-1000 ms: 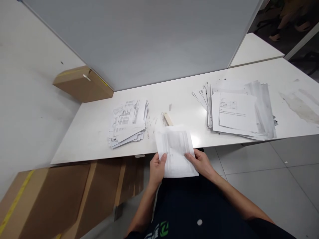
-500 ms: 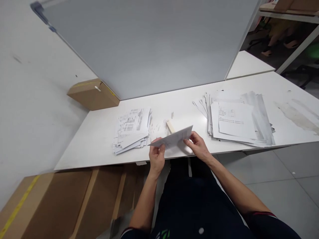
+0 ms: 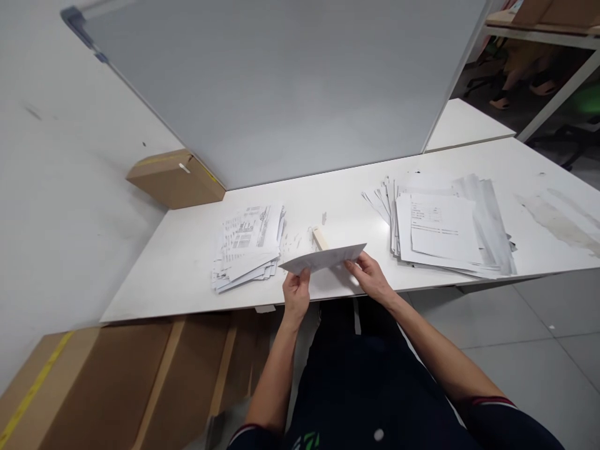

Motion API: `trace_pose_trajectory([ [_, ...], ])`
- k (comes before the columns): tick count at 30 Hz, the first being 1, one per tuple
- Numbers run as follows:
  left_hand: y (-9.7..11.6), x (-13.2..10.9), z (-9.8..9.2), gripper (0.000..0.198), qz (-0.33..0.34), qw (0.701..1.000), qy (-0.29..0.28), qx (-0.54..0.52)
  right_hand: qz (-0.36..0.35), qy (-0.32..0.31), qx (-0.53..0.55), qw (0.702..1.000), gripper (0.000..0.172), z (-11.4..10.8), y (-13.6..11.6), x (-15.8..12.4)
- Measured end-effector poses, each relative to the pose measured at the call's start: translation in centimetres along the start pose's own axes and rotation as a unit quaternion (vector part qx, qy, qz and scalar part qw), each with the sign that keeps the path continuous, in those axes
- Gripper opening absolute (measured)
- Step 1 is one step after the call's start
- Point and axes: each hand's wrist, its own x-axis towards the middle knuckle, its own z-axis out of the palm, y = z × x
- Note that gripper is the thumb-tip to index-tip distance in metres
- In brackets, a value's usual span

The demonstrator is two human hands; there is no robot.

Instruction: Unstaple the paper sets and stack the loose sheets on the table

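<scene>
Between my two hands a folded-looking sheet of paper (image 3: 325,257) is held up, tilted, above the front of the white table. My left hand (image 3: 296,296) pinches its left end, thumb on the near face. At the right end my right hand (image 3: 370,275) grips it between thumb and fingers. Behind the paper a cream-coloured bar-shaped object (image 3: 319,239) lies on the table, partly covered. To the left sits a pile of printed papers (image 3: 253,240). A larger, looser stack of papers (image 3: 443,231) lies to the right.
A whiteboard (image 3: 281,94) stands along the table's (image 3: 154,275) back edge. One cardboard box (image 3: 178,181) rests at the back left, and larger cardboard boxes (image 3: 126,381) stand below the left front. Another person's feet (image 3: 500,100) show at the far right.
The paper has tilted so its face shows less, and its upper edge has dropped slightly. Both hands keep their hold with little movement.
</scene>
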Motion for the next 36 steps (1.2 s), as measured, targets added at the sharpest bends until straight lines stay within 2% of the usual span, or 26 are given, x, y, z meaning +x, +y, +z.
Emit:
trace_pose_trajectory([
  [4,-1.2,-0.2,-0.2,0.029,0.021,1.0,-0.009,0.006,-0.025,-0.004,-0.057,0.998,0.021,-0.1,1.1,-0.1],
  [7,-1.6,-0.4,-0.3,0.028,0.017,1.0,-0.025,0.009,-0.036,-0.018,-0.105,0.994,0.019,-0.5,0.9,0.2],
  [9,-1.6,-0.3,-0.5,0.028,0.019,0.999,-0.029,0.011,-0.068,-0.031,-0.154,0.985,0.018,-1.2,-0.5,0.5],
  [11,-1.5,-0.1,-0.8,0.032,0.024,0.999,-0.034,0.005,-0.137,-0.049,-0.225,0.963,0.016,-2.2,-2.9,0.8],
  [14,-1.5,0.3,-1.6,0.059,0.038,0.998,-0.039,-0.013,-0.243,-0.112,-0.381,0.885,0.022,-3.8,-7.4,0.8],
  [16,-1.8,0.5,-1.9,0.072,0.051,0.998,-0.036,0.006,-0.245,-0.131,-0.498,0.821,0.029,-4.2,-9.9,0.5],
  [19,-2.5,0.1,-2.1,0.067,0.07,0.992,-0.064,0.082,-0.213,-0.158,-0.613,0.744,0.032,-3.8,-11.5,0.0],
  [22,-2.9,-0.4,-2.1,0.053,0.074,0.975,-0.137,0.159,-0.183,-0.195,-0.654,0.707,0.029,-2.8,-11.1,-0.2],
  [25,-2.8,-0.6,-2.0,0.031,0.087,0.955,-0.204,0.199,-0.159,-0.198,-0.678,0.69,0.027,-2.3,-10.4,-0.1],
  [28,-2.4,-0.3,-2.0,0.024,0.096,0.947,-0.235,0.197,-0.154,-0.196,-0.688,0.681,0.027,-2.1,-10.4,0.1],
  [31,-2.2,-0.2,-2.0,0.025,0.065,0.953,-0.226,0.19,-0.148,-0.213,-0.688,0.677,0.025,-2.0,-10.7,0.3],
  [36,-2.5,-0.3,-1.6,0.024,0.029,0.966,-0.179,0.183,-0.149,-0.226,-0.677,0.684,0.02,-1.9,-10.7,0.6],
])
